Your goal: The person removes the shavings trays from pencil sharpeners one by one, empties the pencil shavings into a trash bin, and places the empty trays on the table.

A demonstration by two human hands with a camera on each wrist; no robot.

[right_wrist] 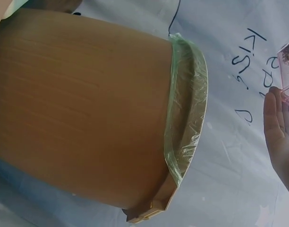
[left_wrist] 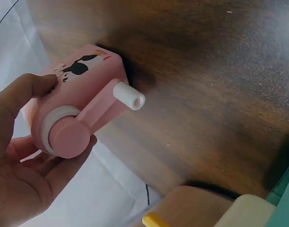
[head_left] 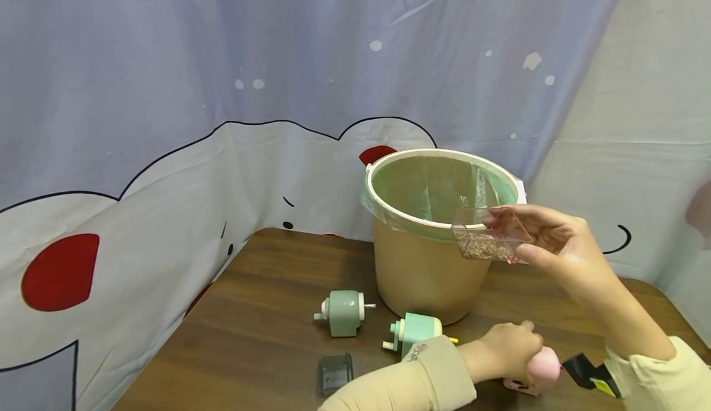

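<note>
My left hand [head_left: 508, 349] grips a pink pencil sharpener [head_left: 543, 366] low over the right side of the table. In the left wrist view, thumb and fingers hold the sharpener's body, and its crank [left_wrist: 99, 106] with a white knob faces the camera. My right hand [head_left: 561, 244] pinches a clear shavings tray [head_left: 489, 235] between thumb and fingers. Pencil shavings [head_left: 483, 247] lie in that tray, which is raised in front of the bucket's near right rim. The right wrist view shows the tray only partly, at its right edge.
A beige bucket [head_left: 428, 275] lined with a green plastic bag stands at the back. On the wooden table [head_left: 255, 324] are a grey-green sharpener [head_left: 344, 313], a mint sharpener [head_left: 419, 327] and a dark tray [head_left: 335, 374]. Printed curtains [head_left: 311, 47] hang behind.
</note>
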